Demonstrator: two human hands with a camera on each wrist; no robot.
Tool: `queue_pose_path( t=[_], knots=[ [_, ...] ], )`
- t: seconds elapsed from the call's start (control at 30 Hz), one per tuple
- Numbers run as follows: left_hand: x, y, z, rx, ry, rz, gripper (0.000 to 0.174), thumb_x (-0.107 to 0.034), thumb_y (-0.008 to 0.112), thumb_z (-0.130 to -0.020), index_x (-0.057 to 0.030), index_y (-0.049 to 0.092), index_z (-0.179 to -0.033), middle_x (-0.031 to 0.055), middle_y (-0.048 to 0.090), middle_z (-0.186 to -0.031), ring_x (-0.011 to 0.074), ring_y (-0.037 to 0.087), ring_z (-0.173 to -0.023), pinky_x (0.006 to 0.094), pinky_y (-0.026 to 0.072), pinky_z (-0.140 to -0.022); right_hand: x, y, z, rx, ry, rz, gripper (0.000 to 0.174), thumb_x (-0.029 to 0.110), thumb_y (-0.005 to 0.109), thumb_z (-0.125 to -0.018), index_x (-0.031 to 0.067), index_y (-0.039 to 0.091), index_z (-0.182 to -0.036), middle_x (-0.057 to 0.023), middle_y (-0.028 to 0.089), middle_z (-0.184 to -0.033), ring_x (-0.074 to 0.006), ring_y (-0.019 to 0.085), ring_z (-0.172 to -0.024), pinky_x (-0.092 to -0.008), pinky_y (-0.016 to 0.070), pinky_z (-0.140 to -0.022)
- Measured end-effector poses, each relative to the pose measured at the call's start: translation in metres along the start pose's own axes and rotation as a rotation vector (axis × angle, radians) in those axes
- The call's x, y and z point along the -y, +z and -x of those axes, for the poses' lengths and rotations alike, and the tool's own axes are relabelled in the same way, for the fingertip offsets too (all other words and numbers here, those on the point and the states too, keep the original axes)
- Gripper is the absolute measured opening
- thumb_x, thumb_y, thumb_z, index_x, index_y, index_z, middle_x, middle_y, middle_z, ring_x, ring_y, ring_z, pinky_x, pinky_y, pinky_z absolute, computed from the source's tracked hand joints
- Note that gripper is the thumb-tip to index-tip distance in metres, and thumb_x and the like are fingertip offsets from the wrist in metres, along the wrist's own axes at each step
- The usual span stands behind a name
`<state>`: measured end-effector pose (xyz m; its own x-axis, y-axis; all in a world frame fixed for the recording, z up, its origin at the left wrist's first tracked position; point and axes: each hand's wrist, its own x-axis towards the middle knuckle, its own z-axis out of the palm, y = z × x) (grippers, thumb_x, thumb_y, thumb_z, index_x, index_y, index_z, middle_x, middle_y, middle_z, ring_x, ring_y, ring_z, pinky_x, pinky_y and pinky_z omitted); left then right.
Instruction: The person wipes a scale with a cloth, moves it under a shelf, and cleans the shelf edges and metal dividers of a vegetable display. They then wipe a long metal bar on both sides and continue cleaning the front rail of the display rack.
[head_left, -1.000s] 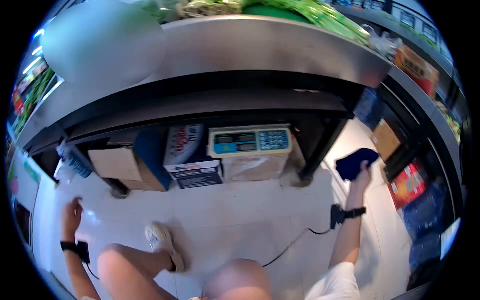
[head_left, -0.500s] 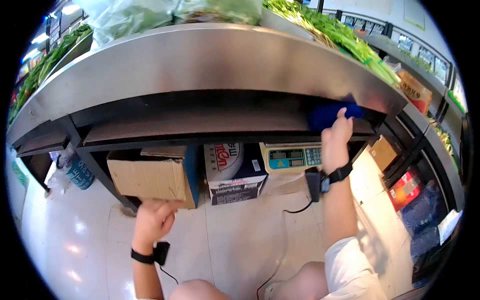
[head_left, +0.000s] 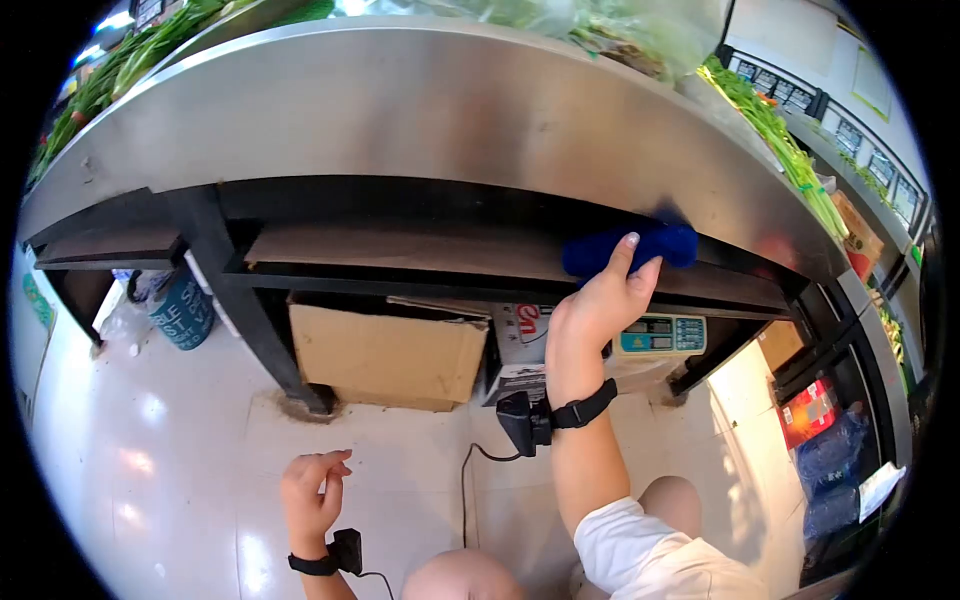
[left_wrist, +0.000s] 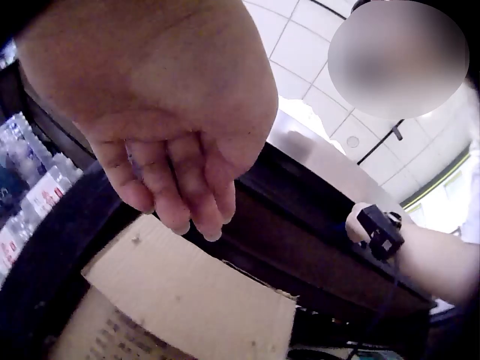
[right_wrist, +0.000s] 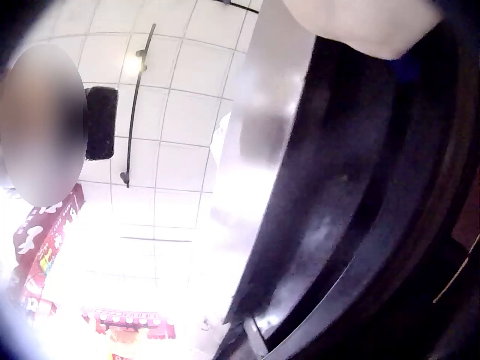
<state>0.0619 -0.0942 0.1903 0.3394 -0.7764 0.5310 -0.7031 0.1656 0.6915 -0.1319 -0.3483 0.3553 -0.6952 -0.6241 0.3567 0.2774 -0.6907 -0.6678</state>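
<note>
My right hand (head_left: 605,300) grips a dark blue cloth (head_left: 667,243), bunched against the brown shelf (head_left: 430,252) under the steel counter. Its thumb lies over the cloth, while the other fingers are largely hidden. In the right wrist view only a pale part of that hand (right_wrist: 367,22) shows at the top. Low over the floor in the head view, my left hand (head_left: 315,492) hangs with loosely bent fingers and nothing in it. The left wrist view shows its fingers (left_wrist: 187,184) in front of a cardboard box (left_wrist: 195,300).
The steel counter front (head_left: 420,110) spans above the shelf, with leafy greens (head_left: 780,150) on top. Below stand an open cardboard box (head_left: 385,350), a printed carton (head_left: 522,335) and a scale (head_left: 660,335). A black table leg (head_left: 255,310) stands left, near a blue bucket (head_left: 182,312).
My right hand brought the cloth from low at the right up to the shelf, then moved left along it. The left hand moved right from the far left and is now lower than half a second ago.
</note>
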Motion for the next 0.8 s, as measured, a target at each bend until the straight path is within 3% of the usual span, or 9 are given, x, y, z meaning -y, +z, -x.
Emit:
queue_pose_path(
  t=[0.13,0.2,0.33,0.37,0.47,0.53,0.6,0.67,0.8],
  knots=[
    [0.005,-0.038,0.023,-0.056,-0.109,-0.039,0.028,0.009,0.05,-0.071,-0.0035,0.066,-0.09,0.0055,0.064,-0.067,0.0209,0.061,-0.065,0.0314,0.0459,-0.064,0.003,0.03,0.063,0.122,0.087,-0.152,0.025,0.017,0.057,-0.095,-0.0034,0.055,-0.11,-0.0046,0.061,-0.1,-0.0096,0.049,-0.085,-0.0252,0.0419,-0.081],
    [-0.001,-0.056,0.039,-0.128,-0.19,-0.007,0.028,0.01,0.048,-0.071,-0.002,0.065,-0.09,0.0066,0.063,-0.067,0.02,0.062,-0.064,0.0301,0.0465,-0.063,0.001,0.047,0.1,0.191,0.181,-0.196,0.013,0.014,0.057,-0.095,0.0022,0.056,-0.101,0.002,0.057,-0.091,-0.0064,0.046,-0.08,-0.023,0.0405,-0.077],
    [-0.008,-0.101,0.085,-0.286,-0.347,0.048,0.025,0.011,0.046,-0.077,0.0019,0.064,-0.092,0.0092,0.061,-0.068,0.0183,0.062,-0.064,0.0274,0.0469,-0.062,-0.009,0.084,0.165,0.183,0.158,-0.045,0.018,0.018,0.058,-0.094,0.0006,0.056,-0.096,0.0017,0.058,-0.088,-0.0071,0.047,-0.078,-0.0229,0.0415,-0.076],
    [-0.008,-0.114,0.102,-0.342,-0.39,0.01,0.023,0.01,0.046,-0.08,0.0034,0.063,-0.093,0.0103,0.06,-0.07,0.0176,0.061,-0.065,0.0272,0.0471,-0.061,-0.011,0.09,0.181,0.204,0.178,-0.045,0.023,0.02,0.06,-0.093,-0.0021,0.058,-0.098,-0.001,0.061,-0.093,-0.0095,0.048,-0.081,-0.025,0.0426,-0.079],
    [-0.033,-0.146,0.146,-0.5,-0.54,-0.015,0.016,-0.001,0.046,-0.089,0.0026,0.061,-0.096,0.0066,0.056,-0.07,0.0136,0.055,-0.067,0.0259,0.0431,-0.069,-0.025,0.114,0.226,0.213,-0.074,0.115,0.024,0.017,0.063,-0.09,-0.0066,0.059,-0.09,-0.0179,0.067,-0.087,-0.0148,0.051,-0.076,-0.0294,0.0416,-0.091],
    [-0.041,-0.16,0.182,-0.636,-0.608,0.042,0.017,-0.004,0.046,-0.091,0.0016,0.06,-0.097,0.0049,0.054,-0.069,0.0129,0.053,-0.067,0.026,0.0415,-0.072,-0.022,0.13,0.262,0.277,0.008,0.091,0.018,0.011,0.064,-0.087,-0.0069,0.06,-0.088,-0.0248,0.066,-0.101,-0.0189,0.059,-0.087,-0.0334,0.0381,-0.1],
    [-0.052,-0.174,0.211,-0.621,-0.63,-0.095,0.018,-0.007,0.046,-0.092,0.0014,0.06,-0.098,0.0047,0.053,-0.072,0.0125,0.051,-0.068,0.0267,0.0396,-0.073,-0.017,0.147,0.301,0.345,0.003,0.022,0.014,0.006,0.062,-0.086,-0.0073,0.061,-0.091,-0.027,0.058,-0.117,-0.0295,0.058,-0.113,-0.0398,0.0342,-0.106],
    [-0.07,-0.187,0.22,-0.66,-0.644,-0.143,0.02,-0.007,0.046,-0.093,0.0034,0.061,-0.1,0.0066,0.057,-0.076,0.0145,0.053,-0.071,0.029,0.042,-0.075,-0.019,0.161,0.319,0.414,-0.099,0.053,0.016,0.002,0.06,-0.086,-0.0073,0.062,-0.098,-0.0269,0.051,-0.126,-0.0376,0.044,-0.125,-0.0455,0.0315,-0.108],
    [-0.09,-0.195,0.239,-0.757,-0.629,-0.171,0.021,-0.008,0.046,-0.094,0.0047,0.061,-0.102,0.0078,0.059,-0.079,0.0158,0.054,-0.073,0.0306,0.0434,-0.076,-0.02,0.154,0.317,0.469,-0.167,0.091,0.025,0.0,0.056,-0.086,-0.0058,0.059,-0.11,-0.0256,0.053,-0.126,-0.0366,0.045,-0.124,-0.0452,0.0318,-0.108]
  ],
)
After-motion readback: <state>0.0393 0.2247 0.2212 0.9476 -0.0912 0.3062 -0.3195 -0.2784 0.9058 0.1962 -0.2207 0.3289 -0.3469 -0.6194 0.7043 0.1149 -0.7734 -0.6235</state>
